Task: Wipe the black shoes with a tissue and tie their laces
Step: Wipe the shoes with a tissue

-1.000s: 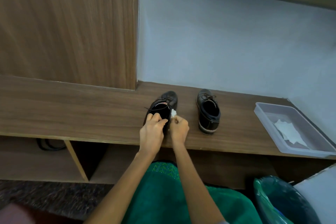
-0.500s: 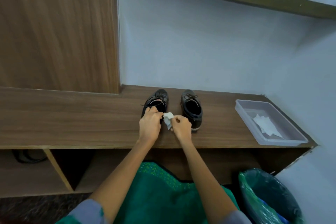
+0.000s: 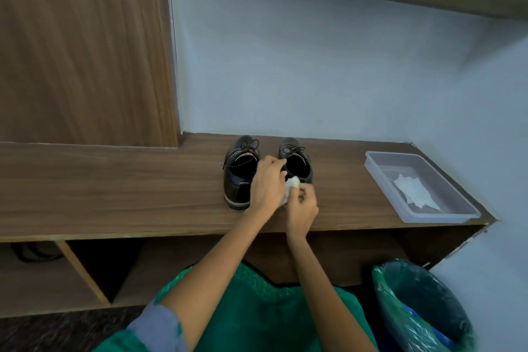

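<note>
Right hand point(image 3: 301, 210) fingers point(image 3: 300, 194) pinch the crumpled tissue point(image 3: 377, 182)... correction: tissue point(image 3: 292, 183). Left hand point(image 3: 267, 183) fingers curl on the right shoe point(image 3: 297, 158) collar, 12 o'clock of the tissue. Left shoe point(image 3: 240, 174) at 9, both on the surface point(image 3: 114, 188). Tissue likely soft, tears easily; grip bunched.
</note>
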The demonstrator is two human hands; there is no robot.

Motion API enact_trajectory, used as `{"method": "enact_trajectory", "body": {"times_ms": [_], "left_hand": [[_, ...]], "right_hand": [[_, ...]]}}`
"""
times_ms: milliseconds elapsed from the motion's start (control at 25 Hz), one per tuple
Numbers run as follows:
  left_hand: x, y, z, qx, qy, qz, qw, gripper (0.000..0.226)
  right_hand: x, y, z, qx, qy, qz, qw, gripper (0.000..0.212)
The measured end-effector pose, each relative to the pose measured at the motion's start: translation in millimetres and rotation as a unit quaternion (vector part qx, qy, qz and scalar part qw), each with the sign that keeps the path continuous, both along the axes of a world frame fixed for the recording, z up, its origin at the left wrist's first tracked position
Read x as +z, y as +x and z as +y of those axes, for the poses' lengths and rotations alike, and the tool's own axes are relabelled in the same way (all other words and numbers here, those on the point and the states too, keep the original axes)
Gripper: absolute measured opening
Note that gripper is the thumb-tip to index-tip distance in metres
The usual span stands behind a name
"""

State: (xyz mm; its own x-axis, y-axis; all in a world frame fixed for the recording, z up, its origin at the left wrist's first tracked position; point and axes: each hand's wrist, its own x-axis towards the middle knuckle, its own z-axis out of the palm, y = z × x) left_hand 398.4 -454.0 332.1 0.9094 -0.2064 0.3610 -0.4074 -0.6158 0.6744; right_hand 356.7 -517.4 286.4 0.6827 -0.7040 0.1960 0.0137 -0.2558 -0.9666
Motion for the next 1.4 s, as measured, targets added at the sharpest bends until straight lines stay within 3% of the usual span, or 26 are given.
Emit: {"method": "enact_trajectory", "body": {"times_ms": [80, 160, 280, 360, 480, 560, 720, 880, 960, 1080, 1240, 1400], "left_hand": [[0.1, 0.5, -21.8, -0.007, -0.123, 0.139, 0.982, 0.026], [-3.9, 2.7, -32.2, 0.025, -0.258, 0.247, 0.934, 0.028], [-10.6, 14.1, -44.5, 0.07, -0.382, 0.336, 0.858, 0.028], [-14.4, 24.2, -53.0, 0.062, -0.392, 0.388, 0.832, 0.039], [-28.3, 32.3, -75.0, 0.016, -0.36, 0.384, 0.85, 0.029], [-34.0, 29.3, -94.9, -0.024, -0.342, 0.382, 0.858, 0.036], [-31.5, 20.1, -138.4, -0.087, -0.319, 0.413, 0.849, 0.052], [-27.5, 24.2, -155.6, -0.072, -0.341, 0.427, 0.834, 0.055], [-24.6, 25.8, -148.7, -0.074, -0.344, 0.424, 0.835, 0.049], [-8.3, 27.0, -123.9, -0.07, -0.332, 0.368, 0.866, 0.027], [17.5, 30.8, -68.9, -0.104, -0.399, 0.32, 0.853, 0.029], [24.6, 33.4, 7.6, -0.071, -0.451, 0.283, 0.843, 0.029]], "right_hand": [[8.5, -2.3, -15.6, -0.095, 0.091, -0.073, 0.989, 0.014], [10.3, 4.8, -37.3, -0.123, 0.196, -0.067, 0.97, 0.022], [7.2, 21.7, -63.7, -0.02, 0.276, 0.032, 0.961, 0.029], [5.6, 29.4, -72.4, 0.022, 0.254, 0.073, 0.964, 0.033], [10.8, 24.7, -90.5, -0.02, 0.193, 0.091, 0.977, 0.024], [6.6, 14.0, -112.1, -0.043, 0.154, 0.095, 0.983, 0.025], [5.2, 1.4, -150.3, -0.07, 0.098, 0.094, 0.988, 0.029], [12.9, 6.4, -167.2, -0.054, 0.086, 0.11, 0.989, 0.034], [14.3, 8.2, -169.6, -0.087, 0.052, 0.102, 0.99, 0.029], [33.7, 9.9, -151.5, -0.129, -0.022, 0.01, 0.991, 0.018], [61.0, 32.6, -90.1, 0.046, -0.134, -0.015, 0.99, 0.015], [73.6, 46.4, -18.7, 0.12, -0.087, -0.012, 0.989, 0.021]]}}
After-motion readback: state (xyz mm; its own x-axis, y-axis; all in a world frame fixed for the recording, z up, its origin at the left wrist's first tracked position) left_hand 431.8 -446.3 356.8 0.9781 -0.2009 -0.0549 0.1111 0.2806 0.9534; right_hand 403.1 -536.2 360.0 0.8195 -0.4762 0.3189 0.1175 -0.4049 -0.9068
